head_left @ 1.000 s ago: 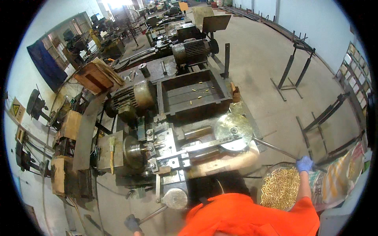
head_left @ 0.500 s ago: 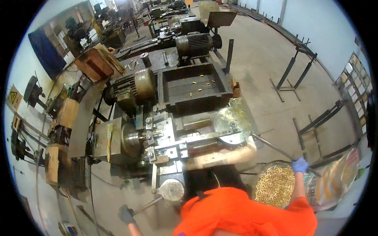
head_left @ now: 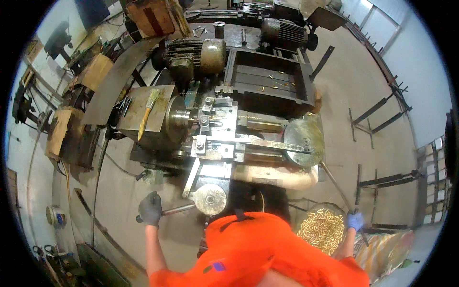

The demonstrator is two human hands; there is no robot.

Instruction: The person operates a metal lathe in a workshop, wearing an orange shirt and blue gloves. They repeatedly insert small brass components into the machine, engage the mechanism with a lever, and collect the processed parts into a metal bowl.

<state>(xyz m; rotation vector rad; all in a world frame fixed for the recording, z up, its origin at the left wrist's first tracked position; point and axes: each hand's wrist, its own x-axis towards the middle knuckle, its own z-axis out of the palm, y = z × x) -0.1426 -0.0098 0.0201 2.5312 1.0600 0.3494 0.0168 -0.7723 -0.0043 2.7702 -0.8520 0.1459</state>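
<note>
A small lathe-like machine with a bright metal slide block (head_left: 222,126) stands in front of me. My left hand (head_left: 150,209), in a dark grey glove, is closed round a short lever (head_left: 179,209) that comes out of a round steel hub (head_left: 210,198). On the right, my right hand (head_left: 355,221), in a blue glove, grips a long thin lever (head_left: 336,184) below a larger round disc (head_left: 304,142). A flat link bar (head_left: 272,142) joins that disc to the slide. Beside the slide sits the spindle chuck (head_left: 181,118).
A bowl of small brass-coloured pieces (head_left: 321,230) stands by my right forearm, near a striped sack (head_left: 387,253). Several such pieces lie in a dark metal tray (head_left: 267,81) behind the slide. A brush (head_left: 149,112) rests on the headstock, before an electric motor (head_left: 196,57). Metal stands (head_left: 377,115) are on the right.
The view has tilted down and shifted. My left hand and its lever have swung forward. The right lever has turned toward me, with my right hand still on it.
</note>
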